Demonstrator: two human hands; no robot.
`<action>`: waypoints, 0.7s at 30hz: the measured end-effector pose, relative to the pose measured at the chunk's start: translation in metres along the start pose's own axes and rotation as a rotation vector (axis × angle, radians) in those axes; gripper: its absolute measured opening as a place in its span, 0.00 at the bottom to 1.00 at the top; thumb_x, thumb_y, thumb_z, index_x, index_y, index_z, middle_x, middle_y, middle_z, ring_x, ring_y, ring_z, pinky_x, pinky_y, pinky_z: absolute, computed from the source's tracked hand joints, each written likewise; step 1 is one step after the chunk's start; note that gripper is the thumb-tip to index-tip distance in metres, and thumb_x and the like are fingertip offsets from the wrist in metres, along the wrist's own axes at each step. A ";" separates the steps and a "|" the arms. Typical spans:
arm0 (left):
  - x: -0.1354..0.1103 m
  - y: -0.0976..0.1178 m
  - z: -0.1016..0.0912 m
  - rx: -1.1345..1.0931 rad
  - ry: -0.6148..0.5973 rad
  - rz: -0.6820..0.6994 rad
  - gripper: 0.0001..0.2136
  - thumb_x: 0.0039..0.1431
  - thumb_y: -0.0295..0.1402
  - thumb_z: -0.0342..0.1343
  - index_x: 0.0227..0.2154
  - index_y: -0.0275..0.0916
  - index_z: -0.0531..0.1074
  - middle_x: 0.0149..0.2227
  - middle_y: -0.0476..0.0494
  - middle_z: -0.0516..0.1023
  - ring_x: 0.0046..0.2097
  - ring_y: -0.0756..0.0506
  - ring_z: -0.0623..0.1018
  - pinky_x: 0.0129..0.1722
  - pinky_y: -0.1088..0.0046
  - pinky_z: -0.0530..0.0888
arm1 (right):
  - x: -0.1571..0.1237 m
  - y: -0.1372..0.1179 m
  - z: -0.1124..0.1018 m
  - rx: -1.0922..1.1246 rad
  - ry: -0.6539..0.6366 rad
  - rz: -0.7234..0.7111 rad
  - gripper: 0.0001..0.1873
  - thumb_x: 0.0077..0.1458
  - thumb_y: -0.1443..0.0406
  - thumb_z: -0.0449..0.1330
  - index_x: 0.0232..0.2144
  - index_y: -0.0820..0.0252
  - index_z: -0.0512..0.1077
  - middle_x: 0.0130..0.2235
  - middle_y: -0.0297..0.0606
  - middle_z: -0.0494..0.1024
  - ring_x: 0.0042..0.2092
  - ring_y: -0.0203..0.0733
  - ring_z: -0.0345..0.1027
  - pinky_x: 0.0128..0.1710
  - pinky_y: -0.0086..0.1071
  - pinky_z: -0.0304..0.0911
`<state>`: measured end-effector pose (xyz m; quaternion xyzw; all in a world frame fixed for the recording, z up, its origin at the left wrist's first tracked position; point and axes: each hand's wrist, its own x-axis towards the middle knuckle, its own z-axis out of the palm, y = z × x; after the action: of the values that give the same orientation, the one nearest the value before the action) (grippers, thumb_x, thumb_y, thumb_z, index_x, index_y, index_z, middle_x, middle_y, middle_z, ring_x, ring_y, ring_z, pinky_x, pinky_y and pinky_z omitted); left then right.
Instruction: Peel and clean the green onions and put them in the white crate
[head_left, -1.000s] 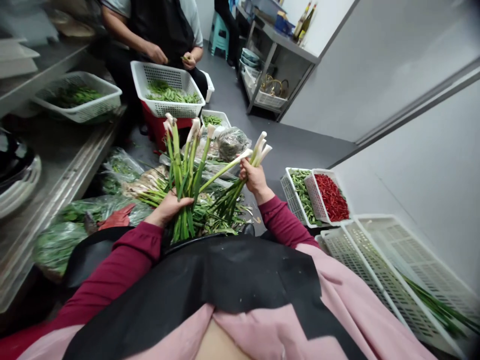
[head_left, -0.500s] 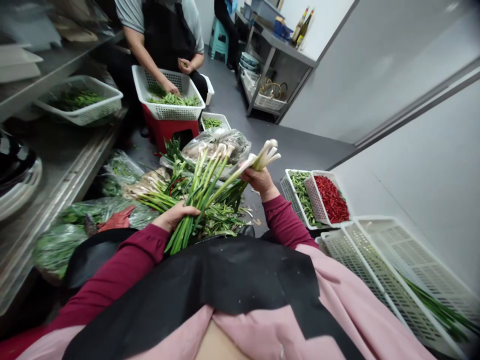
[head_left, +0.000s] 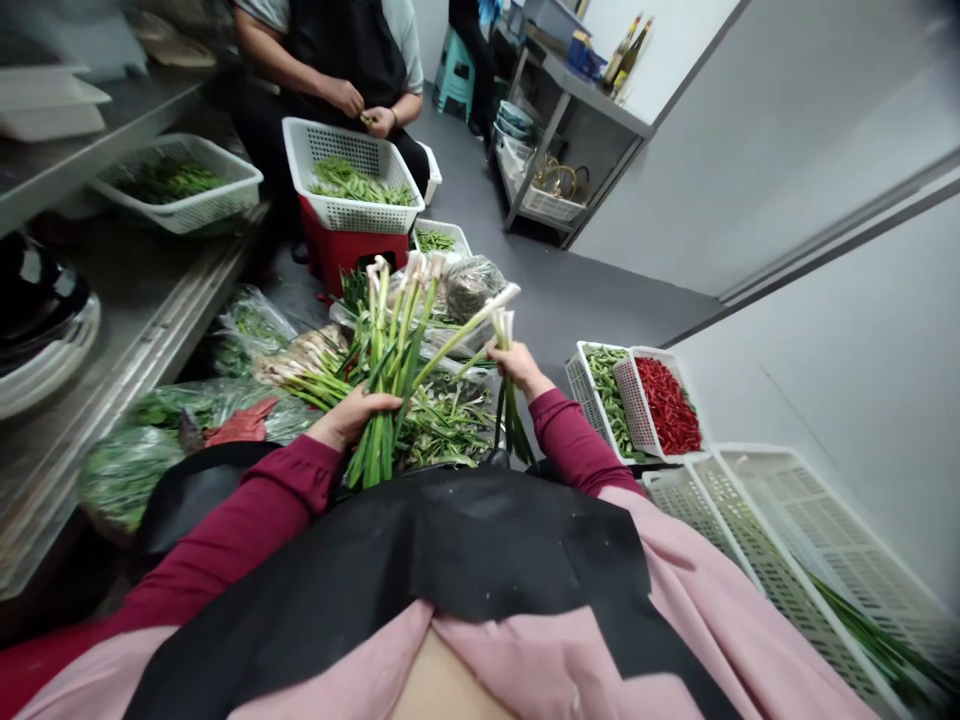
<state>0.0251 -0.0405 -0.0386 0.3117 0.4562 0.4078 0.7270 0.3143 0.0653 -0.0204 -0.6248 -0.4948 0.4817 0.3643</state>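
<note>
My left hand (head_left: 351, 415) is closed round a thick bunch of scallions (head_left: 393, 340), held upright with the white ends up. My right hand (head_left: 516, 366) grips a smaller bunch of scallions (head_left: 506, 400) whose green tops hang down past my wrist. Both hands are over a loose heap of scallions (head_left: 431, 425) just beyond my black apron. One long stalk slants from the left bunch toward my right hand.
A person sits ahead over a white basket of green beans (head_left: 352, 185) on a red stool (head_left: 349, 255). Baskets of green and red chillies (head_left: 649, 400) stand at right, and large white crates (head_left: 795, 560) nearer. A steel shelf (head_left: 135, 320) runs along the left, bagged greens (head_left: 150, 440) beneath.
My left hand has tipped its bunch back upright. My right hand's bunch has swung from pointing up and right to hanging down. The person ahead has lifted both hands from the basket.
</note>
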 end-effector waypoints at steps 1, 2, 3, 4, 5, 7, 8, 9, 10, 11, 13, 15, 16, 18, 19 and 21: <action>0.003 0.000 0.001 0.009 0.024 0.030 0.14 0.32 0.32 0.65 0.26 0.32 0.75 0.22 0.45 0.78 0.22 0.47 0.75 0.24 0.71 0.74 | -0.004 0.009 0.007 -0.033 -0.064 0.074 0.09 0.39 0.66 0.65 0.22 0.66 0.69 0.18 0.33 0.70 0.16 0.26 0.50 0.14 0.25 0.45; 0.005 0.001 0.002 0.018 0.048 0.055 0.13 0.32 0.32 0.65 0.25 0.32 0.74 0.20 0.47 0.76 0.21 0.47 0.74 0.23 0.71 0.73 | -0.009 0.016 0.014 -0.048 -0.090 0.129 0.09 0.39 0.66 0.65 0.22 0.66 0.69 0.18 0.33 0.71 0.15 0.26 0.49 0.14 0.25 0.44; 0.007 0.001 0.002 0.031 0.068 0.074 0.13 0.33 0.32 0.65 0.24 0.32 0.73 0.18 0.48 0.75 0.20 0.48 0.73 0.22 0.72 0.72 | -0.014 0.020 0.021 -0.049 -0.082 0.159 0.10 0.39 0.66 0.66 0.23 0.66 0.69 0.18 0.33 0.70 0.15 0.26 0.49 0.13 0.25 0.44; 0.009 0.001 0.003 0.045 0.085 0.094 0.13 0.33 0.32 0.65 0.24 0.33 0.72 0.18 0.49 0.74 0.19 0.48 0.72 0.22 0.71 0.72 | -0.017 0.021 0.026 -0.030 -0.053 0.159 0.10 0.40 0.65 0.66 0.25 0.66 0.70 0.18 0.32 0.70 0.16 0.26 0.49 0.14 0.24 0.44; 0.010 0.001 0.004 0.060 0.099 0.113 0.13 0.33 0.32 0.65 0.24 0.33 0.71 0.18 0.50 0.74 0.20 0.48 0.72 0.22 0.71 0.72 | -0.021 0.018 0.030 0.016 -0.023 0.126 0.12 0.41 0.64 0.66 0.28 0.66 0.71 0.18 0.31 0.69 0.16 0.26 0.49 0.14 0.24 0.44; 0.011 -0.001 0.006 0.102 0.111 0.148 0.13 0.33 0.32 0.65 0.26 0.34 0.71 0.19 0.50 0.74 0.21 0.47 0.73 0.23 0.71 0.72 | -0.027 0.003 0.035 0.180 -0.040 0.010 0.17 0.43 0.61 0.66 0.35 0.65 0.72 0.20 0.28 0.67 0.17 0.26 0.50 0.16 0.24 0.48; 0.012 -0.002 0.007 0.130 0.106 0.159 0.13 0.34 0.32 0.64 0.26 0.34 0.71 0.20 0.50 0.75 0.21 0.47 0.73 0.24 0.70 0.73 | -0.030 -0.007 0.038 0.273 -0.095 -0.047 0.20 0.43 0.59 0.66 0.38 0.64 0.72 0.20 0.27 0.66 0.19 0.26 0.51 0.18 0.24 0.50; 0.012 -0.004 0.008 0.164 0.088 0.162 0.12 0.35 0.32 0.64 0.26 0.34 0.71 0.20 0.49 0.75 0.22 0.47 0.73 0.24 0.70 0.73 | -0.034 -0.018 0.041 0.351 -0.176 -0.088 0.21 0.44 0.58 0.66 0.40 0.63 0.71 0.21 0.26 0.64 0.20 0.26 0.52 0.19 0.23 0.52; 0.013 -0.005 0.009 0.202 0.064 0.166 0.11 0.36 0.33 0.64 0.26 0.34 0.72 0.20 0.49 0.75 0.22 0.47 0.74 0.24 0.70 0.72 | -0.038 -0.029 0.045 0.404 -0.260 -0.111 0.21 0.43 0.58 0.66 0.40 0.62 0.72 0.21 0.26 0.63 0.21 0.26 0.53 0.21 0.23 0.53; 0.013 -0.007 0.011 0.243 0.039 0.172 0.11 0.37 0.33 0.63 0.26 0.33 0.72 0.20 0.48 0.75 0.22 0.46 0.74 0.24 0.70 0.72 | -0.042 -0.038 0.050 0.429 -0.327 -0.118 0.21 0.43 0.57 0.67 0.37 0.62 0.72 0.21 0.26 0.62 0.22 0.26 0.53 0.21 0.23 0.53; 0.014 -0.008 0.014 0.306 0.000 0.193 0.11 0.38 0.33 0.63 0.26 0.32 0.73 0.22 0.45 0.77 0.24 0.45 0.75 0.26 0.69 0.73 | -0.050 -0.050 0.058 0.432 -0.379 -0.123 0.19 0.42 0.54 0.66 0.31 0.63 0.72 0.23 0.29 0.65 0.24 0.28 0.56 0.22 0.24 0.56; 0.015 -0.007 0.016 0.353 0.008 0.231 0.12 0.38 0.33 0.63 0.27 0.32 0.74 0.25 0.43 0.78 0.27 0.44 0.76 0.29 0.69 0.73 | -0.053 -0.055 0.061 0.403 -0.311 -0.189 0.19 0.44 0.53 0.65 0.27 0.64 0.70 0.27 0.33 0.69 0.27 0.30 0.62 0.27 0.25 0.60; 0.015 -0.005 0.016 0.374 0.034 0.259 0.12 0.38 0.33 0.62 0.28 0.32 0.74 0.26 0.43 0.79 0.28 0.43 0.77 0.30 0.68 0.73 | -0.052 -0.055 0.058 0.368 -0.235 -0.245 0.18 0.45 0.52 0.63 0.26 0.63 0.70 0.28 0.35 0.71 0.30 0.32 0.65 0.30 0.27 0.63; 0.016 -0.002 0.016 0.405 0.100 0.325 0.13 0.38 0.33 0.62 0.29 0.32 0.74 0.27 0.43 0.79 0.30 0.43 0.77 0.32 0.68 0.73 | -0.046 -0.054 0.049 0.263 -0.043 -0.352 0.18 0.48 0.52 0.61 0.27 0.63 0.71 0.29 0.37 0.73 0.32 0.35 0.68 0.35 0.28 0.64; 0.017 -0.001 0.015 0.411 0.118 0.346 0.12 0.38 0.33 0.62 0.28 0.33 0.74 0.26 0.44 0.78 0.29 0.44 0.76 0.31 0.68 0.73 | -0.043 -0.052 0.044 0.203 0.038 -0.385 0.17 0.49 0.52 0.60 0.28 0.63 0.71 0.29 0.36 0.74 0.31 0.34 0.68 0.34 0.28 0.64; 0.017 0.000 0.014 0.402 0.097 0.335 0.09 0.40 0.34 0.61 0.25 0.33 0.73 0.23 0.45 0.77 0.26 0.45 0.75 0.28 0.69 0.73 | -0.037 -0.049 0.039 0.079 0.075 -0.404 0.17 0.49 0.53 0.59 0.33 0.62 0.71 0.28 0.34 0.73 0.26 0.32 0.65 0.29 0.28 0.63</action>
<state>0.0425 -0.0267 -0.0406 0.5012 0.5042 0.4381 0.5502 0.2618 0.0409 0.0231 -0.5155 -0.5771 0.3943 0.4958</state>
